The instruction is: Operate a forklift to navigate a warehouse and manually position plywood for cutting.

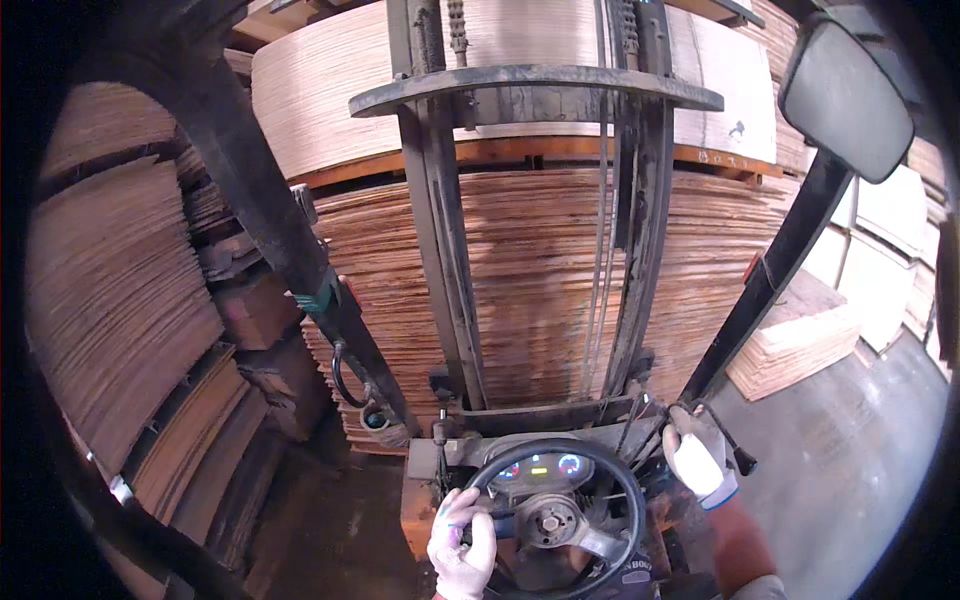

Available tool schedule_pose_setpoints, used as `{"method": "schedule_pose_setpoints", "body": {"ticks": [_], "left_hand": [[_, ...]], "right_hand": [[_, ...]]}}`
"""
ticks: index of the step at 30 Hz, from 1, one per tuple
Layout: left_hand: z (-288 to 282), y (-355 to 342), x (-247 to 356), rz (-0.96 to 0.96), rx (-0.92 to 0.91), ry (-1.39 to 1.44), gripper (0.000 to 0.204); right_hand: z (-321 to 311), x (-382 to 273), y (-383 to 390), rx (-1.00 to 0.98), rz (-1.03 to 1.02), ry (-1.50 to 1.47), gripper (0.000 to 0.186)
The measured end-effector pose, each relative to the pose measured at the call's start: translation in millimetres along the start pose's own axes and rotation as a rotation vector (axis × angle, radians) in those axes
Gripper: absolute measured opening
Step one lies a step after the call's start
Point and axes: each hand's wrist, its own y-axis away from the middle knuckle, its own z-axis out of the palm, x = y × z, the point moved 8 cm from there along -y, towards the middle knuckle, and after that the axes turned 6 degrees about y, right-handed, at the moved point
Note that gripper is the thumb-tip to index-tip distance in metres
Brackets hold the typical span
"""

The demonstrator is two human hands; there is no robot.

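Observation:
I sit at a forklift's black steering wheel point(560, 448). My left hand point(463, 545), in a pale glove, is closed at the wheel's left side, fingers curled over the rim or a knob there. Further right and forward, my right hand point(699, 458), also gloved, reaches to the control levers point(634, 428). Its fingers bend over a lever top, which they largely hide. Beside that hand a black-knobbed lever point(744, 461) stands apart from it. A lit instrument panel point(540, 468) shows through the wheel.
Ahead rises the dark lift mast point(440, 220) with its crossbar point(540, 76). Close behind it stand tall stacks of wood sheets point(530, 290). More stacks point(120, 290) line the left. A mirror point(848, 98) hangs upper right, above a low sheet stack point(795, 350) on the grey floor point(860, 460).

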Motion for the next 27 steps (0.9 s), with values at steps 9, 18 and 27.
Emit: {"method": "schedule_pose_setpoints", "body": {"ticks": [9, 18, 27], "left_hand": [[11.9, -0.2, 0.8, -0.046, 0.056, 0.022, 0.008], [9.2, 2.2, 1.9, -0.075, 0.054, 0.058, 0.009], [21.7, -27.8, -3.6, 0.097, -0.037, -0.023, 0.008]], "right_hand": [[-0.4, 8.1, -18.2, 0.023, -0.034, -0.047, 0.018], [-6.9, 6.5, -10.9, 0.033, -0.045, -0.032, 0.023], [32.3, 23.9, 104.6, 0.417, 0.156, -0.462, 0.06]]}}
